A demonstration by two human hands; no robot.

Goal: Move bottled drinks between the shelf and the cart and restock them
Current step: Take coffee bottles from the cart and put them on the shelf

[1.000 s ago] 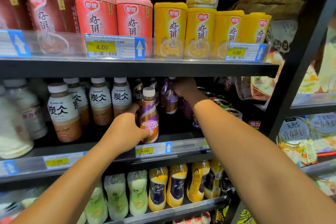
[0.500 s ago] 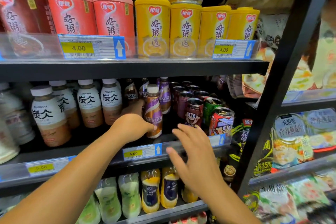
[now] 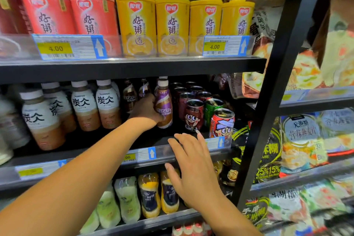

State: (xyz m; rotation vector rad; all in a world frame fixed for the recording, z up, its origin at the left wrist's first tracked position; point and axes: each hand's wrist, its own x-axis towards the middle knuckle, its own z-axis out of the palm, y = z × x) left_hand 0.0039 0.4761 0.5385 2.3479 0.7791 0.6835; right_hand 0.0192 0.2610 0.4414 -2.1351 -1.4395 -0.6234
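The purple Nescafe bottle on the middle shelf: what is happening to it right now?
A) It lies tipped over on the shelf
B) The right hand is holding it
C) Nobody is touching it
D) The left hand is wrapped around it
D: the left hand grips the upright purple Nescafe bottle, while the right hand is open and holds nothing.

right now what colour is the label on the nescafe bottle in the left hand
Purple with white swirls on the Nescafe bottle, held by the left hand; head view.
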